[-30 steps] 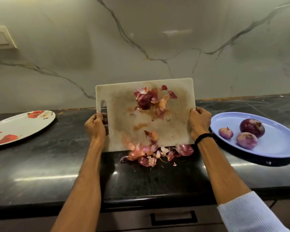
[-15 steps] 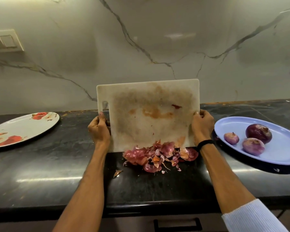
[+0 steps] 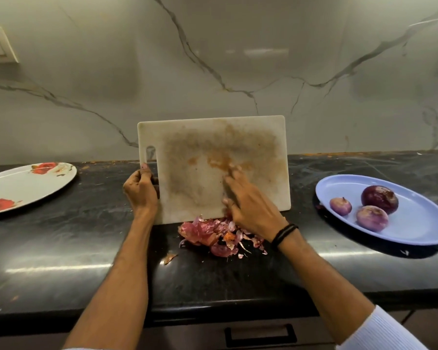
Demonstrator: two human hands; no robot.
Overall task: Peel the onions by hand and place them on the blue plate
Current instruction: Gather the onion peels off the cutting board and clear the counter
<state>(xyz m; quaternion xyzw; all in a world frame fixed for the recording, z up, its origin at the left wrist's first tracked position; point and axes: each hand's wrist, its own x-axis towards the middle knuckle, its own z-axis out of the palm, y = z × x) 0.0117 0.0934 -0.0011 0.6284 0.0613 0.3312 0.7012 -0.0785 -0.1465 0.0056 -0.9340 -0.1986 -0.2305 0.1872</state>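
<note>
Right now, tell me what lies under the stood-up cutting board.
Onion peels are heaped on the counter at the cutting board's lower edge. The right hand covers the heap's right part; the board hides the counter behind it.

Stained white plastic cutting board (image 3: 213, 157) stood on edge on black stone counter (image 3: 61, 243); left hand (image 3: 139, 193) gripped its left edge, right hand (image 3: 250, 210) lay straight-fingered on its face. Purple onion skins (image 3: 208, 233) were heaped below. Three peeled purple onions (image 3: 379, 203) sat on blue oval plate (image 3: 420, 223).

Board (image 3: 200, 147) stands, seemingly on edge, behind the peels (image 3: 202, 232); onions (image 3: 379, 203) lie in the right plate (image 3: 415, 223).
</note>
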